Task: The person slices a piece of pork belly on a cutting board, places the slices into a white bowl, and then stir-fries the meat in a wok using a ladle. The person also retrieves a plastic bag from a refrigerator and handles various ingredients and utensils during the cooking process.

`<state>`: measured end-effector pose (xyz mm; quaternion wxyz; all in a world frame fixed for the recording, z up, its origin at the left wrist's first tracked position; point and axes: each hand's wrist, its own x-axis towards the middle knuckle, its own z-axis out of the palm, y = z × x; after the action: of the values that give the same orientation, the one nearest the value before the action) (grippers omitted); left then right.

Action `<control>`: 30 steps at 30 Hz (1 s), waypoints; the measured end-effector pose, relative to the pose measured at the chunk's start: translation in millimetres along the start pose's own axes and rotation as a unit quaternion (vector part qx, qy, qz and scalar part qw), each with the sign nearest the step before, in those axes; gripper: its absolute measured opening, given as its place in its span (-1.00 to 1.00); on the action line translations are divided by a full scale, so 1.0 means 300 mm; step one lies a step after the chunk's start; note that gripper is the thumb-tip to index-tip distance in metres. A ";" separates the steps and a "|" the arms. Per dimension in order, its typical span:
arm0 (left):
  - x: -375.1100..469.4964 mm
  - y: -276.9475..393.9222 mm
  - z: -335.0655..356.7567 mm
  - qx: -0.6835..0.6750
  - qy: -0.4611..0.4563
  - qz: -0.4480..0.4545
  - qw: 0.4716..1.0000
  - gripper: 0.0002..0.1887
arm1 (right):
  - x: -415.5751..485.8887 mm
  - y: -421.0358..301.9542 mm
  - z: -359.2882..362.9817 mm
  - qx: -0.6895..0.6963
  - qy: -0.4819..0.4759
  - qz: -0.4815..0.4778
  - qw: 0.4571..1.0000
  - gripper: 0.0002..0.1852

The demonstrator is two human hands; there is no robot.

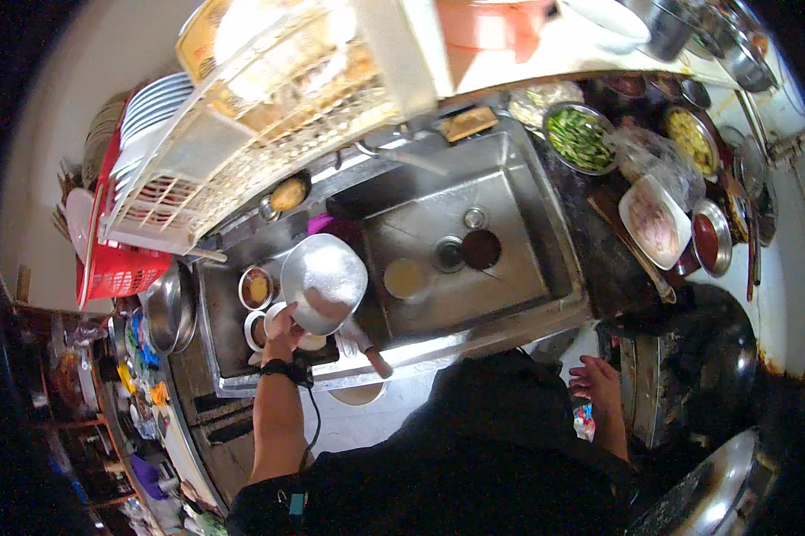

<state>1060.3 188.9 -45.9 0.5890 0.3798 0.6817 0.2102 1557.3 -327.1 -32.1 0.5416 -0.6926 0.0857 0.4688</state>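
Observation:
My left hand (284, 333) grips the rim of a shiny metal bowl (325, 275), tilted above the smaller left sink basin (225, 335). Below and beside it in that basin sit small white bowls (255, 288), one with a brownish residue. Part of the basin is hidden by the metal bowl. A tool with a brown handle (378, 362) lies across the basin's front edge. My right hand (596, 382) hangs in the air at my right side, fingers apart, holding nothing. The large steel basin (436, 301) holds a dark round thing (481, 249) beside the drain and a pale yellow disc-like thing (404, 279).
A dish rack (288, 127) and a red basket (121, 271) with plates overhang the back left. The right counter bears a bowl of chopped green vegetables (581, 139), a white dish of pale food (653, 221) and a bowl of red sauce (708, 238). A wok (703, 489) stands lower right.

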 end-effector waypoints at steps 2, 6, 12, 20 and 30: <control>0.018 -0.007 -0.034 -0.029 -0.022 0.059 0.998 -0.59 | -0.010 0.053 -0.044 0.010 -0.001 0.040 0.999 -0.57; 0.116 0.033 0.055 -0.063 -0.069 0.057 0.994 -0.55 | -0.054 0.113 -0.175 0.053 0.038 0.071 0.995 -0.54; 0.059 0.277 0.502 0.203 0.077 0.254 0.943 -0.52 | -0.141 0.157 -0.591 0.024 0.257 -0.111 0.960 -0.63; -0.642 0.441 1.289 0.284 0.110 0.708 0.637 -0.46 | -0.085 0.352 -1.026 0.060 0.420 -0.165 0.890 -0.70; -1.450 -0.811 2.610 0.511 -0.698 0.358 0.352 -0.35 | -0.325 0.295 -1.118 0.385 0.299 -0.050 0.871 -0.84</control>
<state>1755.9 -421.5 -115.2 0.4139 0.8252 -0.1999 -0.3283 1635.3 -679.0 -27.8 0.7367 -0.5394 0.3826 0.1411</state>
